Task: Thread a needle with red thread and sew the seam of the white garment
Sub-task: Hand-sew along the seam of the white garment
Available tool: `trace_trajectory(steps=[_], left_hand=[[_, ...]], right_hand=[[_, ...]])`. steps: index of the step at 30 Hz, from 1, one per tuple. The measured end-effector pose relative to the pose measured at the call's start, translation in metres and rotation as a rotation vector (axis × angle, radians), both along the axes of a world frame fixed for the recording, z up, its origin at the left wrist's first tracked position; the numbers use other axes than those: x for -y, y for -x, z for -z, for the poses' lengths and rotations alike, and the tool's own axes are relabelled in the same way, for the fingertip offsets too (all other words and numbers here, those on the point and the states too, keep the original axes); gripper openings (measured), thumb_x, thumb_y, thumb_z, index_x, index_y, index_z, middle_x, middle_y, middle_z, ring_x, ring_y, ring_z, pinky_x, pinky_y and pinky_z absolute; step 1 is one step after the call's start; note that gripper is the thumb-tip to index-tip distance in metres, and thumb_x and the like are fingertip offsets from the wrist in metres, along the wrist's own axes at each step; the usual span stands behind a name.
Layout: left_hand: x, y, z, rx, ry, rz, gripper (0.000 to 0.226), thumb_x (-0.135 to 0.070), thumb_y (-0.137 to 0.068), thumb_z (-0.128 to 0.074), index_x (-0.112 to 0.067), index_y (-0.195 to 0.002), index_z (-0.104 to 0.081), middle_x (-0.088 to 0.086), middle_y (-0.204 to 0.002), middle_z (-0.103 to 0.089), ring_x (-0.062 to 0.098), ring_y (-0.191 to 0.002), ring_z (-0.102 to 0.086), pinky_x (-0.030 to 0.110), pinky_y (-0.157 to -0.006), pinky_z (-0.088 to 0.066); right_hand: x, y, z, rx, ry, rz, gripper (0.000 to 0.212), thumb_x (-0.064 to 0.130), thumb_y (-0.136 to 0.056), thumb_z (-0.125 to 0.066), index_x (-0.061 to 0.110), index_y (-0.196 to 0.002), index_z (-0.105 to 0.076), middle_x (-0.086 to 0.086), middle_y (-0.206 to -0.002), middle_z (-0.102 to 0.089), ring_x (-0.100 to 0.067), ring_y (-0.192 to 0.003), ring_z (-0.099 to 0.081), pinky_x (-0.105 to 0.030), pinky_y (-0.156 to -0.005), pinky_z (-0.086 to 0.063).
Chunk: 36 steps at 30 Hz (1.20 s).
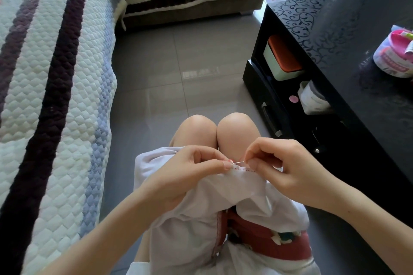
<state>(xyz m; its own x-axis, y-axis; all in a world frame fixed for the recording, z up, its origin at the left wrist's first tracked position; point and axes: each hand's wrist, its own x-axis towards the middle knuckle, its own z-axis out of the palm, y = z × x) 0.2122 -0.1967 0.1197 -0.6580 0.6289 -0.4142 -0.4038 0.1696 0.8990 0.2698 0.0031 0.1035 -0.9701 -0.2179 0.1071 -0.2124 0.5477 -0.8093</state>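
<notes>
Your left hand (190, 169) pinches the seam edge of the white garment (241, 187) on your lap, at the left end of a row of red stitches (244, 170). Your right hand (281, 163) pinches the needle (238, 162) just above them. In the black desk's (335, 29) open shelf, at right, stands a pale green box (282, 62) with its orange lid on, so its contents are hidden.

L hand (190, 174), R hand (283, 168): both pinching.

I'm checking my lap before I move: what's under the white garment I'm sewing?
Under the white garment your bare knees stick out beyond it, and a red patterned cloth shows near your waist. Your thighs are covered, so anything else lying there cannot be seen.
</notes>
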Motion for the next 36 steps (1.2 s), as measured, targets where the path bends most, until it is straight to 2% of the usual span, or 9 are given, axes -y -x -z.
trace_trajectory(steps=[5,10,15,22,26,28,32,36], left_hand=[[0.000,0.000,-0.002,-0.016,0.038,0.018,0.040,-0.001,-0.087,-0.061,-0.022,-0.055,-0.072,-0.009,-0.064,-0.068,-0.004,-0.067,-0.061,0.006,-0.064,-0.042],[0.001,0.001,-0.003,-0.018,0.017,0.037,0.027,-0.012,-0.082,-0.067,-0.025,-0.060,-0.074,-0.010,-0.068,-0.070,-0.005,-0.070,-0.061,0.006,-0.066,-0.042],[0.004,0.001,-0.002,-0.027,0.021,0.026,0.039,0.000,-0.088,-0.060,-0.022,-0.059,-0.073,-0.011,-0.067,-0.069,-0.005,-0.069,-0.061,0.005,-0.066,-0.041],[0.004,0.001,-0.002,-0.037,0.017,0.049,0.030,0.002,-0.090,-0.056,-0.015,-0.069,-0.069,-0.012,-0.067,-0.069,-0.006,-0.068,-0.061,0.005,-0.066,-0.041],[0.005,0.002,-0.001,-0.057,0.017,0.071,0.026,0.002,-0.091,-0.055,-0.012,-0.074,-0.068,-0.013,-0.067,-0.069,-0.007,-0.070,-0.061,0.005,-0.066,-0.042],[0.006,0.002,-0.001,-0.067,0.013,0.080,0.026,0.000,-0.092,-0.055,-0.013,-0.075,-0.069,-0.011,-0.072,-0.071,-0.006,-0.074,-0.063,0.006,-0.069,-0.043],[0.008,0.003,0.001,-0.072,-0.003,0.100,0.022,-0.001,-0.092,-0.055,-0.011,-0.080,-0.070,-0.008,-0.078,-0.073,-0.003,-0.080,-0.065,0.009,-0.074,-0.045],[0.010,0.003,0.003,-0.074,-0.024,0.111,0.018,-0.004,-0.092,-0.056,-0.010,-0.082,-0.070,-0.007,-0.081,-0.073,-0.001,-0.082,-0.065,0.011,-0.075,-0.046]], right_hand=[[0.001,0.002,-0.001,0.000,-0.014,0.004,0.015,0.030,-0.086,-0.051,0.020,-0.082,-0.063,0.008,-0.071,-0.062,-0.019,-0.062,-0.058,-0.033,-0.055,-0.047],[0.003,0.003,-0.002,0.012,-0.004,-0.005,0.013,0.030,-0.085,-0.052,0.023,-0.082,-0.063,0.011,-0.071,-0.062,-0.016,-0.063,-0.059,-0.030,-0.055,-0.047],[0.003,0.003,-0.002,0.023,-0.025,-0.009,0.008,0.020,-0.085,-0.058,0.019,-0.081,-0.065,0.012,-0.072,-0.064,-0.016,-0.065,-0.060,-0.030,-0.057,-0.048],[0.006,0.004,-0.003,0.050,0.003,-0.013,0.007,0.015,-0.083,-0.060,0.018,-0.080,-0.065,0.012,-0.071,-0.064,-0.016,-0.063,-0.060,-0.032,-0.057,-0.048],[0.009,0.004,-0.004,0.087,0.040,-0.018,0.009,0.011,-0.083,-0.060,0.017,-0.079,-0.066,0.012,-0.072,-0.065,-0.013,-0.066,-0.061,-0.022,-0.058,-0.046],[0.010,0.005,-0.005,0.121,0.070,-0.025,0.011,0.009,-0.082,-0.060,0.017,-0.079,-0.066,0.010,-0.072,-0.065,-0.011,-0.068,-0.062,-0.018,-0.060,-0.046],[0.013,0.004,-0.004,0.214,0.206,0.009,0.011,0.009,-0.081,-0.059,0.017,-0.077,-0.066,0.005,-0.072,-0.066,-0.008,-0.068,-0.060,-0.021,-0.063,-0.048],[0.015,0.002,-0.004,0.299,0.352,0.022,0.011,0.009,-0.081,-0.060,0.016,-0.076,-0.067,0.004,-0.068,-0.065,-0.004,-0.067,-0.058,-0.018,-0.064,-0.046]])
